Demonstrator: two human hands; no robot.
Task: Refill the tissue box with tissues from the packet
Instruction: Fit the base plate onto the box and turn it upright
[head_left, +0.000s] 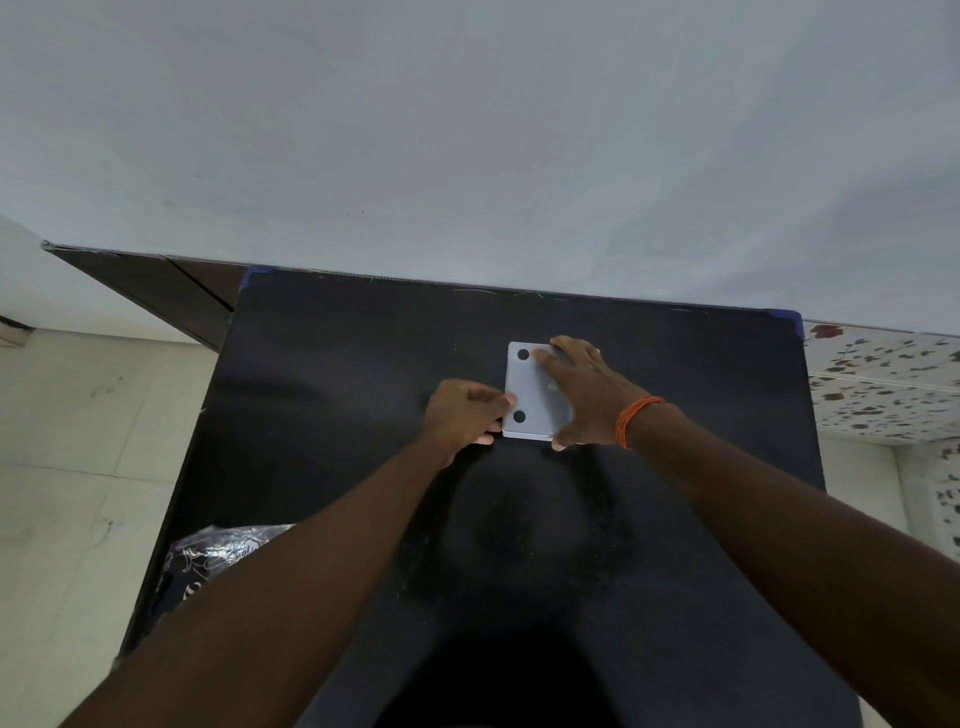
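Observation:
A flat grey tissue box (530, 387) lies upside down in the middle of the black table (363, 374), with two round black feet showing on its left side. My right hand (587, 389) lies spread over the box's right half, with the thumb at its near edge. My left hand (467, 413) pinches the box's near left corner with curled fingers. A crinkled clear plastic packet (218, 556) sits at the table's near left edge, partly hidden behind my left forearm.
A pale wall runs along the table's far edge. Blue tape marks the table's far corners (787, 317). Light floor tiles lie to the left, and a flower-patterned tile surface (883, 374) is on the right.

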